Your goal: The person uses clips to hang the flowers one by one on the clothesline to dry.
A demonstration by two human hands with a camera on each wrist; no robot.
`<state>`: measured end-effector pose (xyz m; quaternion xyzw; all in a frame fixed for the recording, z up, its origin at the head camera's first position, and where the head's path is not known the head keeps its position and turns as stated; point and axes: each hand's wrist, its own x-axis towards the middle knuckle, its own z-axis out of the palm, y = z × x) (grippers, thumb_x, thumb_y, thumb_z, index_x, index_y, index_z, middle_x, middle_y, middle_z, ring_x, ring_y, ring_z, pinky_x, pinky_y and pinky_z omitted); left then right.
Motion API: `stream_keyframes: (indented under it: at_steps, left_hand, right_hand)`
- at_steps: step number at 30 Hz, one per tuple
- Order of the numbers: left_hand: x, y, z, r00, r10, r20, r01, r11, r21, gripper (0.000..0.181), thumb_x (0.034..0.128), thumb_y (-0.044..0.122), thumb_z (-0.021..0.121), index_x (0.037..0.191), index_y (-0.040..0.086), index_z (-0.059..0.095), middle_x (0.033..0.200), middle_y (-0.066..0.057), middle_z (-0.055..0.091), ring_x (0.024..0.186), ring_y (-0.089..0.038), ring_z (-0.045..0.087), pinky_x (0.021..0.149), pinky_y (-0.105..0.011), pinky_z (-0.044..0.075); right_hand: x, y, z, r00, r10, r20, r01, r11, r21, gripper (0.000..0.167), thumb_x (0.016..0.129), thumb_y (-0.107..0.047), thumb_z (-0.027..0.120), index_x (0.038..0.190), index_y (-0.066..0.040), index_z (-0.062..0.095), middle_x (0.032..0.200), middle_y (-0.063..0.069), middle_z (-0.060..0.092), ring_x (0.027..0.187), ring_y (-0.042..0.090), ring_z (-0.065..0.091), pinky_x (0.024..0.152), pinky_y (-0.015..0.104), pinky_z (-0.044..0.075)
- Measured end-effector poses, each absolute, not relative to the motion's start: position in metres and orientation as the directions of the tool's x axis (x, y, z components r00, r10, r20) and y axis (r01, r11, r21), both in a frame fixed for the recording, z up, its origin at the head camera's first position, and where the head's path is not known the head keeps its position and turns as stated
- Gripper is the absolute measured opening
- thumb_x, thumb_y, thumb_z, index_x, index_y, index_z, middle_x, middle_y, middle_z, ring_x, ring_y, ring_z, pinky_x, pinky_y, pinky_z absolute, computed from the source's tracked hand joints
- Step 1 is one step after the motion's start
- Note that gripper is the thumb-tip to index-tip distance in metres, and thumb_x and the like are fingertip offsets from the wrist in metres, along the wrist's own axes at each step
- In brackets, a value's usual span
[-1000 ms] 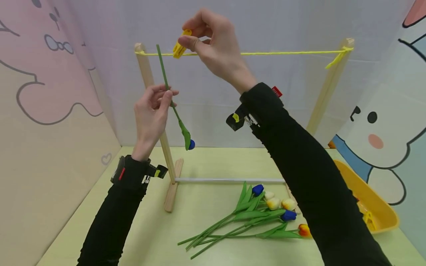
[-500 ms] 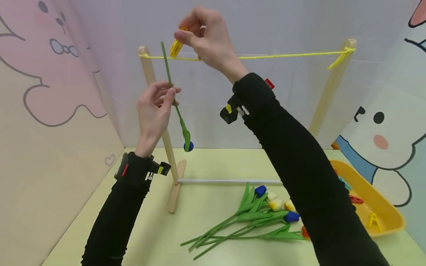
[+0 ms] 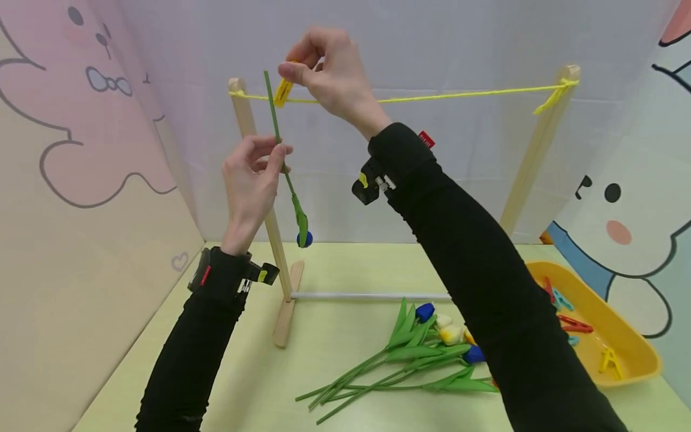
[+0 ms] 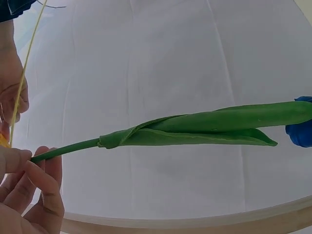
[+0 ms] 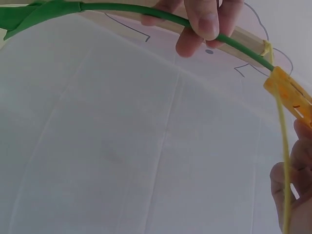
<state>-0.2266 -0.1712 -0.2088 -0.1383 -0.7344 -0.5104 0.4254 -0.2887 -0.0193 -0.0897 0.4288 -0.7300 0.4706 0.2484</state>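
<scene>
Above the worktop (image 3: 243, 384), toward its far left corner, pinching a blue tulip (image 3: 301, 219) upside down by its stem (image 3: 272, 108) with left hand (image 3: 249, 180); pinching a yellow clothespin (image 3: 283, 94) at the string (image 3: 464, 94) beside that stem with right hand (image 3: 337, 78) (more tulips (image 3: 414, 353) below, yellow basin (image 3: 628, 351) at right edge).

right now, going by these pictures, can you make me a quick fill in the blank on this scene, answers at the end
1. The left hand pinches a flower, whose blossom points ____.
2. That blossom is coloured ____.
3. The right hand holds a clothes peg coloured ____.
4. The string stretches between two posts made of ____.

Missing words: down; blue; yellow; wood.
</scene>
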Motion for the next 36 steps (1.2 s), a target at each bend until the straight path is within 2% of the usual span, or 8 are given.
stream_keyframes:
  at_steps: [4,11,22,26,36]
  left_hand:
    - [-0.2282,-0.1715,-0.2088,-0.604,-0.231,0.762,0.633,0.442,0.636,0.019,0.0976,0.005,0.064,0.111,-0.009,0.065,0.104,-0.024,0.074,0.064,0.001,0.064,0.070,-0.017,0.055]
    - [-0.2295,-0.1688,-0.2095,-0.606,-0.230,0.761,0.629,0.448,0.636,0.017,0.0966,0.002,0.064,0.109,-0.010,0.065,0.103,-0.026,0.073,0.064,0.004,0.063,0.067,-0.014,0.054]
    - [-0.2314,-0.1681,-0.2067,-0.599,-0.232,0.767,0.633,0.449,0.631,0.017,0.0965,0.002,0.064,0.107,-0.011,0.066,0.102,-0.027,0.073,0.062,0.006,0.063,0.065,-0.013,0.053]
    - [-0.2320,-0.1677,-0.2057,-0.594,-0.234,0.769,0.636,0.448,0.628,0.017,0.0967,0.002,0.064,0.106,-0.011,0.066,0.101,-0.027,0.073,0.063,0.005,0.063,0.065,-0.013,0.053]
    - [-0.2334,-0.1647,-0.2052,-0.599,-0.219,0.770,0.642,0.442,0.626,0.015,0.0964,0.002,0.064,0.106,-0.009,0.067,0.101,-0.026,0.073,0.063,0.005,0.063,0.064,-0.013,0.053]
  right_hand:
    - [-0.2887,-0.0192,-0.0876,-0.541,-0.381,0.750,-0.840,0.193,-0.507,0.017,0.093,-0.014,0.072,0.098,0.003,0.070,0.091,0.008,0.069,0.072,0.002,0.055,0.071,0.018,0.043]
    - [-0.2895,-0.0171,-0.0882,-0.598,-0.355,0.718,-0.799,0.195,-0.569,0.016,0.091,-0.015,0.075,0.095,0.001,0.072,0.078,-0.005,0.064,0.071,0.003,0.056,0.072,0.020,0.041]
    - [-0.2885,-0.0223,-0.0877,-0.608,-0.353,0.711,-0.790,0.189,-0.583,0.018,0.092,-0.015,0.074,0.095,0.003,0.073,0.070,-0.011,0.058,0.073,0.005,0.056,0.075,0.020,0.044]
    - [-0.2885,-0.0242,-0.0872,-0.610,-0.353,0.710,-0.789,0.187,-0.585,0.018,0.092,-0.015,0.074,0.094,0.003,0.073,0.069,-0.012,0.058,0.073,0.009,0.058,0.073,0.021,0.043]
    - [-0.2898,-0.0197,-0.0868,-0.613,-0.369,0.698,-0.789,0.237,-0.567,0.020,0.092,-0.016,0.074,0.095,0.003,0.074,0.068,-0.012,0.057,0.070,0.006,0.054,0.068,0.021,0.039]
